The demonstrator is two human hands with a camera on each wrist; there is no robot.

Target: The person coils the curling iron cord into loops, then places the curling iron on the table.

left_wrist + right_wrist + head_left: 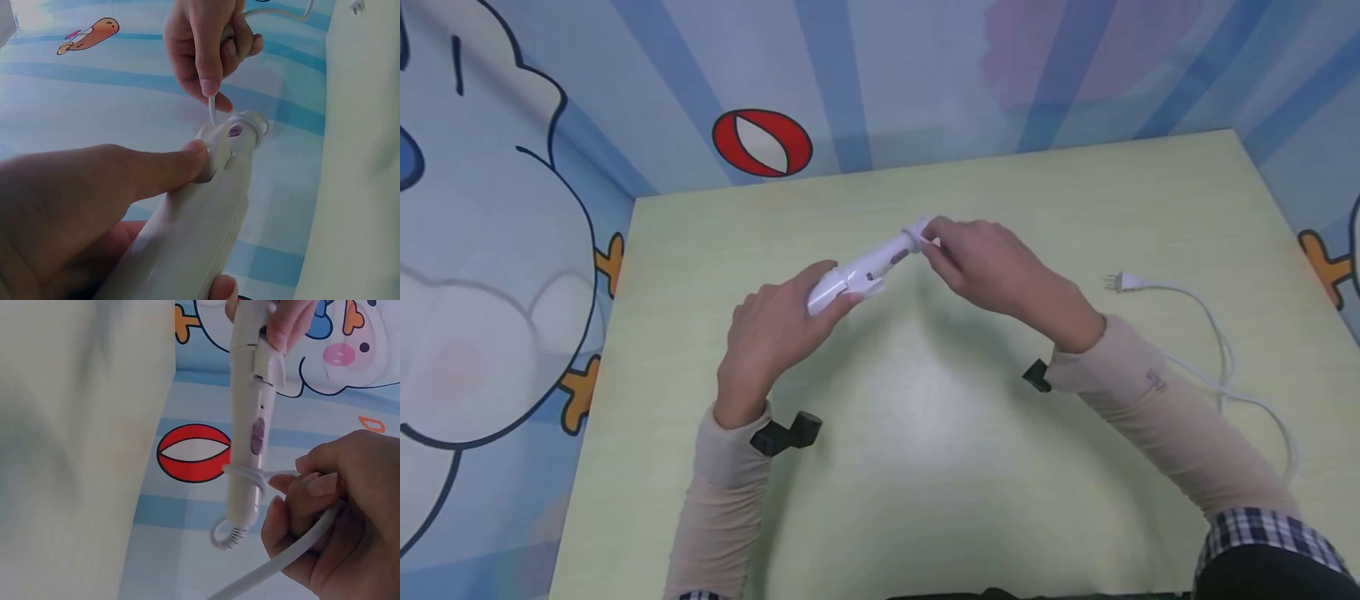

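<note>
A white curling iron (pixel 880 260) is held above the table, tilted up to the right. My left hand (pixel 775 329) grips its body, and the thumb presses on the lever (pixel 215 150) in the left wrist view. A purple button (pixel 258 436) shows on the handle in the right wrist view, with a coiled cord guard (pixel 234 537) at the handle's end. The white power cord (pixel 275 565) loops round the handle near that end. With curled fingers, my right hand (pixel 992 262) holds the cord just beside the handle. My left palm hides the iron's far end.
The cord's plug (pixel 1127 282) lies on the pale table (pixel 925 517) at the right, its loose cord (pixel 1225 367) running under the right forearm. Patterned walls (pixel 910 75) border the table at the back and sides. Black camera mounts sit on both wrists.
</note>
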